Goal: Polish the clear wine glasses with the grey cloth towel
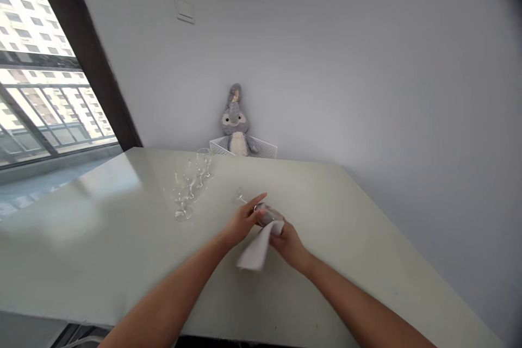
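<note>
My left hand [241, 224] is closed around a clear wine glass [267, 214] near where its bowl meets the stem. The glass lies tilted in the air, its foot pointing away to the upper left and its mouth toward my right hand [289, 242]. A white cloth [256, 250] is gripped in that right hand, pressed at the rim of the bowl, with a loose end hanging down, slightly blurred. Part of the cloth may be inside the bowl; I cannot tell how much. The right fingertips are partly hidden behind the glass and cloth.
Several upright stemmed glasses stand in a row to the left, the nearest glass [183, 212] closest to my left arm. Beyond the pale table [334, 201], a plush toy [236, 125] sits in a white basket [264, 148] against the wall. A window [44, 65] is at left.
</note>
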Available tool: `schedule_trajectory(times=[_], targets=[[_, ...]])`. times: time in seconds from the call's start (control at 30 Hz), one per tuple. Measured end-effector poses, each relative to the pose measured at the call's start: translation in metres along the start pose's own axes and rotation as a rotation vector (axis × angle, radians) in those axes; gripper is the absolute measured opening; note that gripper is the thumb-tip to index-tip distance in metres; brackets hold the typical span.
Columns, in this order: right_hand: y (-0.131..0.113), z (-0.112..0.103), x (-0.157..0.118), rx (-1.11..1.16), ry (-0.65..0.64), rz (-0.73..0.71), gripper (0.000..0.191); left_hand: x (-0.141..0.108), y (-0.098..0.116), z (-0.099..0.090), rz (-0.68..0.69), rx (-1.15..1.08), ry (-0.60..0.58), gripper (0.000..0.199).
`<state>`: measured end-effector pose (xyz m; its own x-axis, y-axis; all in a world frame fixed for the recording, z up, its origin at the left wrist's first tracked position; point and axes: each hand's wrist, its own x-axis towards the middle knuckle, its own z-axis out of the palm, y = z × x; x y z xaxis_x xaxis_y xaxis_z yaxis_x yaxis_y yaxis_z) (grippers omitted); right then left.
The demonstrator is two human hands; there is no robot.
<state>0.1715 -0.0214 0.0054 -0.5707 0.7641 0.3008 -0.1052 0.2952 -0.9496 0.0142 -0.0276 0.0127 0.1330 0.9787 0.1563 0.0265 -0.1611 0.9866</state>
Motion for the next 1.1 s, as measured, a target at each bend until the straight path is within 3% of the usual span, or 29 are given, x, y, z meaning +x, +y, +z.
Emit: schedule_trajectory(times=[0.07, 0.13, 0.3, 0.37, 0.43, 0.53, 0.63, 0.7, 0.77, 0.83, 0.9, 0.97, 1.1], targets=[[0.002, 0.0, -0.001, -0.176, -0.023, -0.072, 0.048, 0.0, -0.004, -0.001, -0.06, 0.104, 0.033, 0.055], [0.004, -0.004, 0.001, -0.166, -0.013, -0.068, 0.045, 0.0, -0.006, -0.001, -0.026, 0.216, 0.055, 0.053], [0.008, -0.011, 0.009, 0.45, 0.118, 0.197, 0.03, 0.0, -0.008, 0.001, 0.248, 0.224, -0.03, 0.048], [0.008, -0.009, 0.009, 0.542, 0.124, 0.23, 0.03, 0.001, -0.009, 0.002, 0.29, 0.171, -0.044, 0.048], [0.005, -0.005, 0.006, 0.43, 0.12, 0.184, 0.03, 0.002, -0.011, 0.002, 0.216, 0.132, -0.021, 0.049], [0.001, 0.001, 0.0, 0.033, 0.129, 0.054, 0.042, 0.003, -0.013, 0.002, 0.045, 0.105, 0.031, 0.051], [-0.002, -0.001, -0.002, -0.197, 0.143, -0.003, 0.048, 0.001, -0.01, 0.002, 0.022, 0.185, 0.06, 0.047], [-0.002, -0.006, 0.001, -0.088, 0.166, 0.025, 0.039, -0.001, -0.006, 0.003, 0.064, 0.24, 0.04, 0.046], [-0.001, -0.01, 0.005, 0.172, 0.179, 0.108, 0.025, -0.001, -0.003, 0.003, 0.127, 0.212, -0.013, 0.047], [0.001, -0.011, 0.008, 0.406, 0.157, 0.187, 0.024, -0.001, -0.003, 0.003, 0.191, 0.144, -0.046, 0.049], [0.001, -0.008, 0.007, 0.45, 0.111, 0.191, 0.028, 0.001, -0.004, 0.002, 0.198, 0.125, -0.045, 0.049], [0.001, -0.002, 0.004, 0.281, 0.101, 0.11, 0.031, 0.002, -0.006, 0.001, 0.156, 0.169, -0.023, 0.05], [-0.001, 0.002, -0.004, -0.292, 0.095, -0.12, 0.046, 0.001, -0.006, 0.002, 0.132, 0.282, 0.015, 0.05]])
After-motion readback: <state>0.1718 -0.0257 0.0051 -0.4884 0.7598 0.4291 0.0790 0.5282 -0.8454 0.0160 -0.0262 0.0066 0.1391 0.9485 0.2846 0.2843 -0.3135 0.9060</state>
